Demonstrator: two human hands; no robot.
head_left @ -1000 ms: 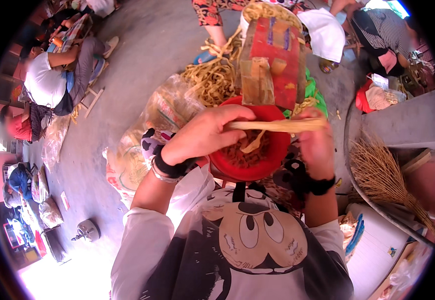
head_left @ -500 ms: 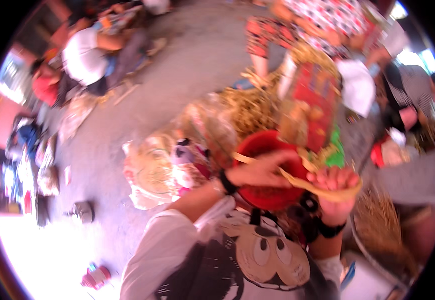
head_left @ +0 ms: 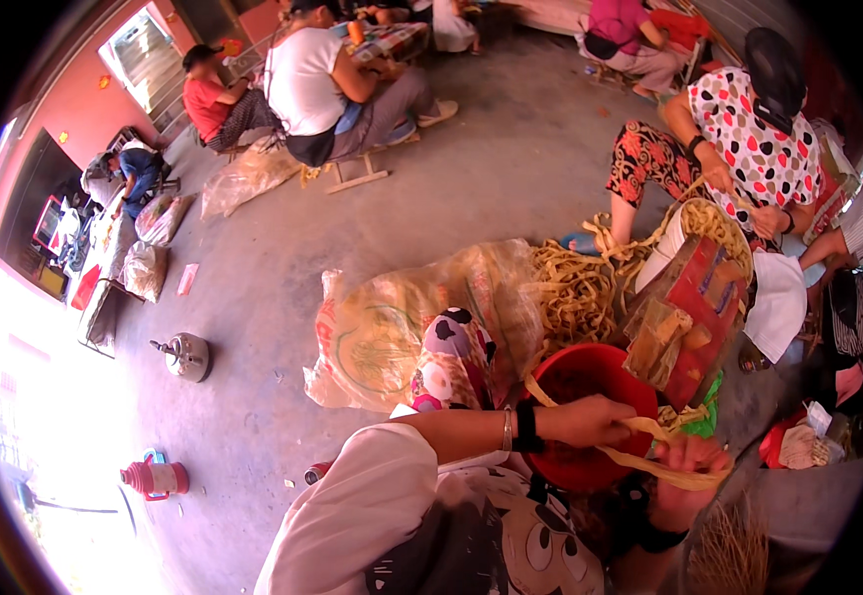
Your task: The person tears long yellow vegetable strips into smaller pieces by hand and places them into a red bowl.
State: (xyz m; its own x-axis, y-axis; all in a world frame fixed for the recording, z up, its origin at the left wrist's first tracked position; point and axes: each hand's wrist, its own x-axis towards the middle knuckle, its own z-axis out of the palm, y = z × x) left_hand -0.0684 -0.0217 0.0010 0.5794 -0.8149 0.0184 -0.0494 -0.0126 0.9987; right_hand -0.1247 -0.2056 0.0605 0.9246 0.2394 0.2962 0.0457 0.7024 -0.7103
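Note:
A flat tan straw braid [head_left: 639, 462] runs between my two hands above a red bucket [head_left: 568, 466]. My left hand [head_left: 590, 420] is closed around it, its fingers mostly turned away. A loose end of the braid hangs past the left wrist, over the bucket's rim. My right hand [head_left: 691, 458] has its fingers curled, with the braid looped across it. Just beyond, a worn red board [head_left: 691, 315] leans across a white bucket [head_left: 661, 248]. A heap of braid [head_left: 575, 293] lies on the floor beside it.
A clear plastic sack [head_left: 382, 332] lies left of the bucket. Across from me, a person in a spotted top [head_left: 748, 129] handles braid. Loose straw [head_left: 734, 540] stands at lower right. A kettle [head_left: 187, 357] and a red flask [head_left: 159, 478] are on the floor at left.
The view has swung left, so the scene sits further right and lower. My hands are nearer each other, and the left fingers, stretched out before, are now closed on the braid.

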